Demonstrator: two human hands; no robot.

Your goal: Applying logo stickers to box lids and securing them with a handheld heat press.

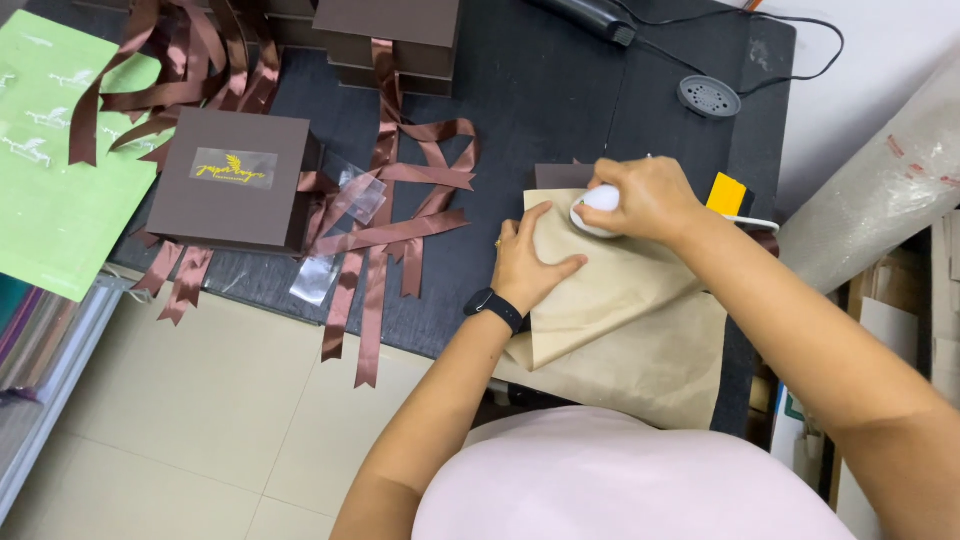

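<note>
- Kraft-brown wrapping paper (610,300) lies folded over the near right corner of the dark table (560,90), one layer on top of another, its lower edge hanging past the table's rim toward the person.
- From the head camera, the left hand (532,262) lies flat on the paper, fingers spread wide and gripping nothing; it seems to pin the fold so the sheet cannot slip.
- The right hand (645,198) is curled tight round a small white rounded tool (598,205), whose face touches the paper's top edge just beside the left fingertips, as if pressing that edge down.
- A black wristband (497,306) sits on the left wrist.
- Behind the paper, the corner of a dark brown box (560,176) and a yellow scraper (726,193) peek out.
- Well apart to the left, a brown gift box (232,180) with a gold emblem rests among loose brown satin ribbons (385,235), beside a green sheet (50,200).
</note>
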